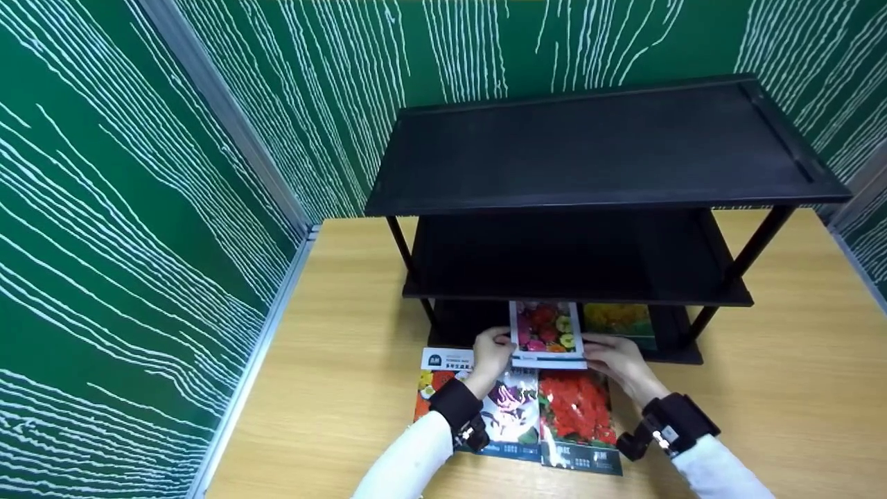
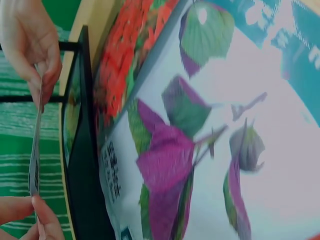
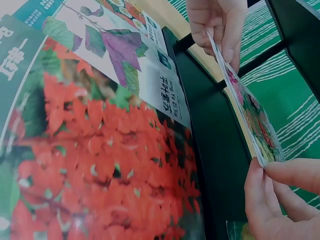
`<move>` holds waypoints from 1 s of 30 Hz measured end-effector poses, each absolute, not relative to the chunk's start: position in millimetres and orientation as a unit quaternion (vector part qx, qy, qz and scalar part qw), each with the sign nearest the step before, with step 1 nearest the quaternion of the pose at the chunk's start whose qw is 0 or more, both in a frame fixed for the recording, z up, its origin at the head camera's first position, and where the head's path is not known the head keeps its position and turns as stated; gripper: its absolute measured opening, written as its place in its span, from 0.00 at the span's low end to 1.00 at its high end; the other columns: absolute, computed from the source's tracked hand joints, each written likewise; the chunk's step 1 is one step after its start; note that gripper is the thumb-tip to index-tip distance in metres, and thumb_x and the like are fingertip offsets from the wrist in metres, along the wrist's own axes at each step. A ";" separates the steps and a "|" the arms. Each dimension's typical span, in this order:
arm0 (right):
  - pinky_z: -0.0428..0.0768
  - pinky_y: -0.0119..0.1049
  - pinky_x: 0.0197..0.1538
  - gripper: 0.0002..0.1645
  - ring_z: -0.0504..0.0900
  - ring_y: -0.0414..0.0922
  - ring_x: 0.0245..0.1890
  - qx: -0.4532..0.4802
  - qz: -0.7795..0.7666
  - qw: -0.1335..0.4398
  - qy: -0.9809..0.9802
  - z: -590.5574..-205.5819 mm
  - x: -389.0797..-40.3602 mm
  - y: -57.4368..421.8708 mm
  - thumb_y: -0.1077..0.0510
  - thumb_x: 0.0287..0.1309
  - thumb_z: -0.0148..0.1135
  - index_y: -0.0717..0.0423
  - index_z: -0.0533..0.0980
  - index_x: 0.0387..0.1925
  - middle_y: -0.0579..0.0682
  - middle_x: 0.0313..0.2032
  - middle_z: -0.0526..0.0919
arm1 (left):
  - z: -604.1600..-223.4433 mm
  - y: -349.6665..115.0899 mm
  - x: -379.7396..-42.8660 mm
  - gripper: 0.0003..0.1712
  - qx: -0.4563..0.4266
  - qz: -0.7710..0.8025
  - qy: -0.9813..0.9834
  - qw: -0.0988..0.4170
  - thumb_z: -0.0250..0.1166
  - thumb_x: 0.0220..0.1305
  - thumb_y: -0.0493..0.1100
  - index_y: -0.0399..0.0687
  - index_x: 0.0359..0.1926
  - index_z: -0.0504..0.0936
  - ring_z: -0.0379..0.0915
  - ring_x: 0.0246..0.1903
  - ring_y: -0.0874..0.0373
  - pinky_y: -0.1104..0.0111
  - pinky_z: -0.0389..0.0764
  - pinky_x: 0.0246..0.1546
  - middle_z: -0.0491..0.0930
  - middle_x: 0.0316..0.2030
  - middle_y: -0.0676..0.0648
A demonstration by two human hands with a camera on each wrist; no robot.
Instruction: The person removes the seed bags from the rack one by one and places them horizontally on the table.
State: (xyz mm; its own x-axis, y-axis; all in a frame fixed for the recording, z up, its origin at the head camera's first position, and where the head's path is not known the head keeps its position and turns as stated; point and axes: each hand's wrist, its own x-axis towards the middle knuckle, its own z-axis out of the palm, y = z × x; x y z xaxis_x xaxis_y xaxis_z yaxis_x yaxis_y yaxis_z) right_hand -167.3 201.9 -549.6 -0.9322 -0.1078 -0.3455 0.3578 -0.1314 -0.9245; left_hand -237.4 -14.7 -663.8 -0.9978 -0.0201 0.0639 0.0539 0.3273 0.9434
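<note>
Between my two hands is a flat seed packet [image 1: 547, 331] printed with pink, red and yellow flowers. My left hand [image 1: 493, 353] pinches its left edge between thumb and fingers, and my right hand [image 1: 619, 359] pinches the right edge. The packet is raised at the front of the bottom shelf [image 1: 468, 322], partly beneath the middle shelf. Edge-on in the right wrist view, the packet [image 3: 250, 115] looks thin and slightly bowed. Below it on the table lie a red-flower packet [image 1: 578, 409], a purple-leaf packet [image 1: 511, 409] and, partly behind my left wrist, an orange-and-yellow flower packet [image 1: 426, 384].
A black three-tier rack [image 1: 596, 152] stands on the wooden table [image 1: 332, 333]. Its middle shelf [image 1: 568, 256] overhangs the bottom one. A yellow-flower packet [image 1: 618, 320] lies on the bottom shelf at right. Green walls [image 1: 125, 208] with white streaks surround the table.
</note>
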 end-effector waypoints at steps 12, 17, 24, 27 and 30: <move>0.77 0.29 0.40 0.34 0.79 0.36 0.33 0.108 -0.763 0.144 0.620 -549.6 -142.8 223.8 0.72 0.53 0.52 0.81 0.49 0.58 0.47 0.32 0.81 | -655.7 14.4 -214.7 0.17 -0.010 -0.616 -0.787 -0.001 0.62 0.47 0.29 0.41 0.42 0.79 0.69 0.19 0.63 0.72 0.72 0.18 0.75 0.22 0.51; 0.76 0.28 0.41 0.36 0.79 0.35 0.35 0.113 -0.761 0.148 0.622 -551.2 -131.5 234.0 0.70 0.53 0.53 0.80 0.49 0.59 0.46 0.35 0.80 | -655.3 23.5 -206.5 0.16 -0.020 -0.623 -0.782 -0.013 0.63 0.49 0.32 0.42 0.42 0.80 0.71 0.20 0.63 0.73 0.73 0.19 0.75 0.23 0.49; 0.76 0.28 0.41 0.28 0.79 0.37 0.34 0.144 -0.787 0.156 0.579 -550.4 -117.6 247.4 0.70 0.51 0.56 0.71 0.64 0.55 0.44 0.32 0.81 | -566.9 33.7 -164.8 0.15 0.034 -0.614 -0.787 -0.056 0.60 0.48 0.27 0.35 0.40 0.79 0.68 0.21 0.64 0.74 0.73 0.23 0.75 0.23 0.46; 0.76 0.28 0.41 0.24 0.79 0.36 0.34 0.150 -0.789 0.157 0.575 -552.8 -111.7 252.7 0.70 0.50 0.56 0.66 0.68 0.52 0.44 0.31 0.81 | -562.6 39.7 -157.7 0.15 0.038 -0.609 -0.790 -0.057 0.60 0.47 0.25 0.34 0.39 0.78 0.67 0.20 0.66 0.76 0.72 0.21 0.73 0.22 0.48; 0.76 0.28 0.41 0.19 0.79 0.36 0.34 0.158 -0.791 0.152 0.571 -556.0 -105.3 257.4 0.71 0.50 0.56 0.56 0.74 0.44 0.44 0.30 0.81 | -562.8 44.6 -151.7 0.15 0.039 -0.623 -0.778 -0.067 0.59 0.46 0.24 0.33 0.39 0.78 0.66 0.19 0.68 0.77 0.72 0.20 0.72 0.21 0.51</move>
